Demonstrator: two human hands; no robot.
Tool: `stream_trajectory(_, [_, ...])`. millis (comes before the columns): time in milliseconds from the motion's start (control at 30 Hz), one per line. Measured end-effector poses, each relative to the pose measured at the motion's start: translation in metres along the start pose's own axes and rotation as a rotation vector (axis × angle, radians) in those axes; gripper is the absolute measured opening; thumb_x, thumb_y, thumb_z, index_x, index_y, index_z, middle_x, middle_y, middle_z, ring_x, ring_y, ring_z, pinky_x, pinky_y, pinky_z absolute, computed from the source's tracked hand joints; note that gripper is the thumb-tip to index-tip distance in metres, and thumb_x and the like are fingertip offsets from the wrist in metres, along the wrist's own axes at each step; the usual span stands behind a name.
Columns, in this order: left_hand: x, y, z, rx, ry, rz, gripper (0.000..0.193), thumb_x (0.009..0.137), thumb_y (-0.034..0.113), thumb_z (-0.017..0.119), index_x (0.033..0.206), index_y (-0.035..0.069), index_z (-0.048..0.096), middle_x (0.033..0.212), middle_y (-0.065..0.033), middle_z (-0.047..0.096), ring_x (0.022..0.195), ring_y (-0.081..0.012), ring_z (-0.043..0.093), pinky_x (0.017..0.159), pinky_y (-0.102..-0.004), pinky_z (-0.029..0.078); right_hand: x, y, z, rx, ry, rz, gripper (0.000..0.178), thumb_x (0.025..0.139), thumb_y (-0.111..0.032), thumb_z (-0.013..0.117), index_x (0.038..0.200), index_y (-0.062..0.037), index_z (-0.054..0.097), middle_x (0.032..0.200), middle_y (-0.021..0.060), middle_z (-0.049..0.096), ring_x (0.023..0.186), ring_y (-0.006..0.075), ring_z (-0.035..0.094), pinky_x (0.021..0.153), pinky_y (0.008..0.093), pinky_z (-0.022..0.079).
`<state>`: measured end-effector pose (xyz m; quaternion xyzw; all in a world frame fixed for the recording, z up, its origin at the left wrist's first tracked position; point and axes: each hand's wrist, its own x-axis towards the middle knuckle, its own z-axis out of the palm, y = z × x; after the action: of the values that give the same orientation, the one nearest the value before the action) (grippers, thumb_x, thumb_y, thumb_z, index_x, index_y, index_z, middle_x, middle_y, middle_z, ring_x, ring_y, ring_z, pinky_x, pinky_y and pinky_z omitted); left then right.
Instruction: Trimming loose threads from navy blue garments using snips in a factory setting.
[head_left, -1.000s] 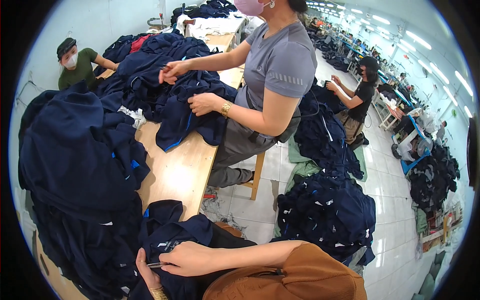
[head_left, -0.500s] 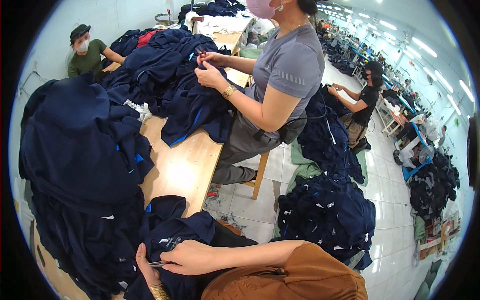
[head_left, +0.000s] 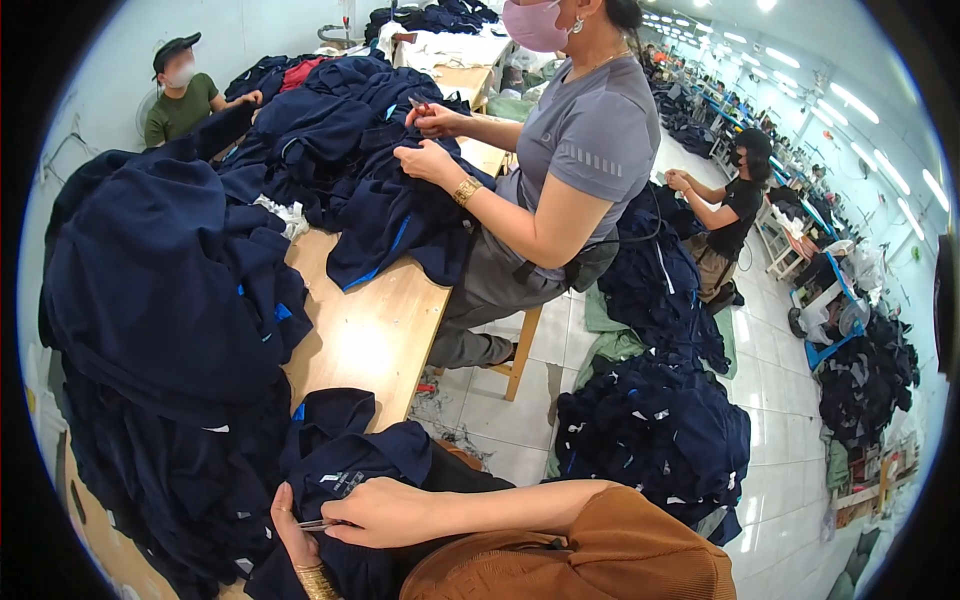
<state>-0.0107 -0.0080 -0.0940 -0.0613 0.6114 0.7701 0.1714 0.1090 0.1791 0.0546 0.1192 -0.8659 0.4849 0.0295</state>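
Navy garment (head_left: 400, 448) overlaps wooden table (head_left: 365, 340) by tiled floor (head_left: 775, 385); right grip (head_left: 385, 514) clamped on metal tool (head_left: 315, 525), left grip (head_left: 293, 530) unclear.

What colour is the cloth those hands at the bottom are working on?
The cloth is dark navy blue, best seen in the head view.

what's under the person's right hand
Navy garment, its pale printing showing above the right hand. A metal tool pokes out leftward; the rest of it, and cloth directly beneath, are covered.
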Motion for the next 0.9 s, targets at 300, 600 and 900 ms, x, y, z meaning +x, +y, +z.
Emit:
stream_trajectory(300, [0.0036,-0.0041,-0.0027,-0.045,-0.010,-0.028,0.040,0.084,0.022,0.062,0.112,-0.005,0.053,0.107,-0.0091,0.058,0.100,-0.0159,0.052,0.093,-0.0276,0.037,0.0003,-0.0017,-0.0005,-0.009,0.003,0.007,0.016,0.084,-0.018,0.054,0.081,-0.0022,0.056,0.062,0.0152,0.058,0.057,0.0313,0.058,0.052,0.0375,0.045])
stream_trajectory(600, [-0.0004,0.0005,0.0013,-0.002,-0.012,-0.013,0.040,0.084,0.022,0.062,0.112,-0.005,0.053,0.108,-0.0090,0.057,0.101,-0.0159,0.052,0.094,-0.0278,0.036,-0.0006,0.0008,0.0021,-0.025,0.000,0.006,0.016,0.084,-0.018,0.054,0.080,-0.0022,0.056,0.061,0.0148,0.058,0.055,0.0308,0.058,0.050,0.0364,0.045])
stream_trajectory(900, [-0.0008,-0.0003,0.0011,-0.003,0.006,-0.021,0.040,0.084,0.023,0.062,0.112,-0.004,0.052,0.109,-0.0088,0.056,0.104,-0.0164,0.050,0.095,-0.0286,0.035,-0.0011,0.0007,0.0039,-0.034,0.001,0.001,0.017,0.085,-0.020,0.054,0.080,-0.0032,0.055,0.058,0.0137,0.057,0.054,0.0305,0.057,0.049,0.0370,0.044])
